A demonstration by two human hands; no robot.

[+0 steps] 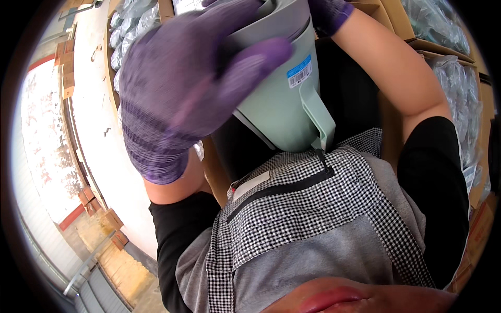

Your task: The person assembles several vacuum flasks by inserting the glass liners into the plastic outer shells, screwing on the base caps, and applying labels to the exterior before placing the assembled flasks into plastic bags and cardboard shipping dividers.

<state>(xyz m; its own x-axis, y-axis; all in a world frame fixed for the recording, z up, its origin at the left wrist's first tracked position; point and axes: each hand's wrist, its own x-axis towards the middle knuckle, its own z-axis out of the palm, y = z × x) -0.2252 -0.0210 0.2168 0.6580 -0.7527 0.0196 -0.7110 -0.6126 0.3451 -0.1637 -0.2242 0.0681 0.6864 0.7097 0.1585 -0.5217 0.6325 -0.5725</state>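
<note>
A pale green, tapered plastic container (279, 112) with a side handle stands tilted between my dark-clad thighs, its narrow end toward my apron. Its wide end has a greyer rim (276, 21), cut off by the upper edge. My left hand (193, 73), in a purple knit glove and blurred by motion, is open across the container's left side. Its thumb stretches over the wall, apart from the fingers reaching up by the rim. My right hand (330, 14), also gloved in purple, is beside the far right of the rim; its fingers are hidden. A blue-and-white barcode label (299, 72) is stuck above the handle (318, 117).
Open cardboard boxes (412, 44) with plastic-wrapped goods (438, 23) stand on the right. More bagged goods (133, 31) fill a box at the upper left. A pale floor strip (107, 120) runs along the left. My checked apron (292, 224) has a black zip.
</note>
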